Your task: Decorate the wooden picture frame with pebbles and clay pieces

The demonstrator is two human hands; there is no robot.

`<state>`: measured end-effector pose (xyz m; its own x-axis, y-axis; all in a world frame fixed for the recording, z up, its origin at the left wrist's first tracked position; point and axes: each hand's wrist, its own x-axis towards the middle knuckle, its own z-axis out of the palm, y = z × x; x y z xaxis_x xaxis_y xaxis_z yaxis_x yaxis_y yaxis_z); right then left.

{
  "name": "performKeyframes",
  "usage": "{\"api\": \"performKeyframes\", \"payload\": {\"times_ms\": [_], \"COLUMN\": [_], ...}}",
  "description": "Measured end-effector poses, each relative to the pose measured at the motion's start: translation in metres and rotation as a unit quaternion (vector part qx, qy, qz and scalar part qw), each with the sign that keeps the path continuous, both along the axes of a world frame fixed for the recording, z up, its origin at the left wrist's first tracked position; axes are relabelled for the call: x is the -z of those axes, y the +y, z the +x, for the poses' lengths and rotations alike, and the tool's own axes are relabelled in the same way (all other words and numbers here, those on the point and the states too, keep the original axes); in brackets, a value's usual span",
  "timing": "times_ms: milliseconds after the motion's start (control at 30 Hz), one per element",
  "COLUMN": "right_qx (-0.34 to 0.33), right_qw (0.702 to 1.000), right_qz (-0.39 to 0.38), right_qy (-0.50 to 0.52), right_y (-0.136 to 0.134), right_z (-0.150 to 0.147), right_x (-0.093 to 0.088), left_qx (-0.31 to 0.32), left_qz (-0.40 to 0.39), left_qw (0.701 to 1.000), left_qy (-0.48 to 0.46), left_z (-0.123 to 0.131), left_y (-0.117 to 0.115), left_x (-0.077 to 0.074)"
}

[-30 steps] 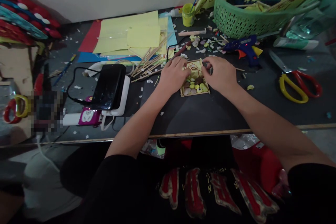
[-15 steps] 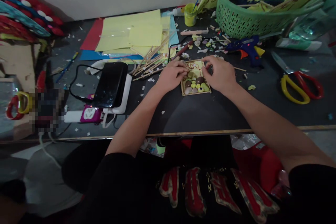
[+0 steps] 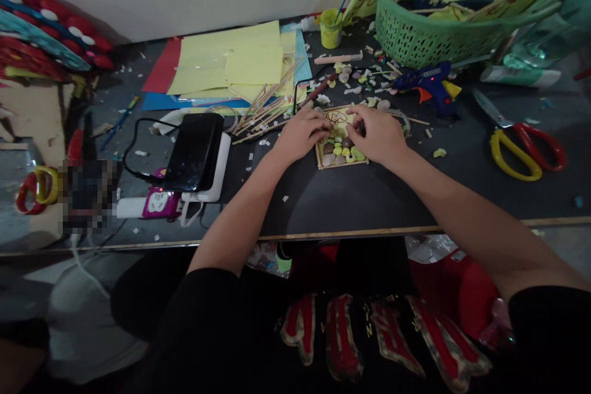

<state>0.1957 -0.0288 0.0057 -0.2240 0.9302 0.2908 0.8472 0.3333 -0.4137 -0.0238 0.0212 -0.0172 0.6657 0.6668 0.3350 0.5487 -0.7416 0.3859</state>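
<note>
A small pebble picture (image 3: 340, 160) in a thin wooden-stick frame lies flat on the dark table. Yellow, grey and brown pebbles fill its lower part, and red-brown lines cross its yellow backing higher up. My left hand (image 3: 302, 132) is closed at the left side of the frame, its curled fingertips on the edge. From the right, my right hand (image 3: 382, 135) reaches over the picture with bent fingers, thumb down by the pebbles. Whatever lies between that thumb and the fingers is hidden in shadow.
Behind are thin wooden sticks (image 3: 263, 112), yellow paper sheets (image 3: 226, 52), a yellow paint pot (image 3: 330, 31) and a green basket (image 3: 443, 43). A blue glue gun (image 3: 429, 86) and scissors (image 3: 517, 148) lie right. A black phone (image 3: 194, 151) with cables sits left.
My right hand has shifted left and slightly down over the picture, and its thumb now covers the larger brown pebble. My left hand stays at the frame's left side. The view has shifted slightly.
</note>
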Motion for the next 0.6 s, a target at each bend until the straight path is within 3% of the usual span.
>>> {"api": "performKeyframes", "payload": {"times_ms": [367, 600], "right_qx": [-0.041, -0.038], "right_qw": [0.998, 0.999], "right_qz": [-0.034, -0.028], "right_qy": [-0.026, -0.011], "right_y": [0.001, 0.0], "right_z": [-0.003, -0.004], "right_x": [-0.001, 0.002], "left_qx": [0.033, -0.025], "left_qz": [0.082, 0.14], "left_qw": [0.992, 0.986], "left_qy": [0.086, 0.089], "left_z": [-0.003, -0.002], "left_y": [-0.004, -0.017], "left_x": [-0.013, -0.021]}}
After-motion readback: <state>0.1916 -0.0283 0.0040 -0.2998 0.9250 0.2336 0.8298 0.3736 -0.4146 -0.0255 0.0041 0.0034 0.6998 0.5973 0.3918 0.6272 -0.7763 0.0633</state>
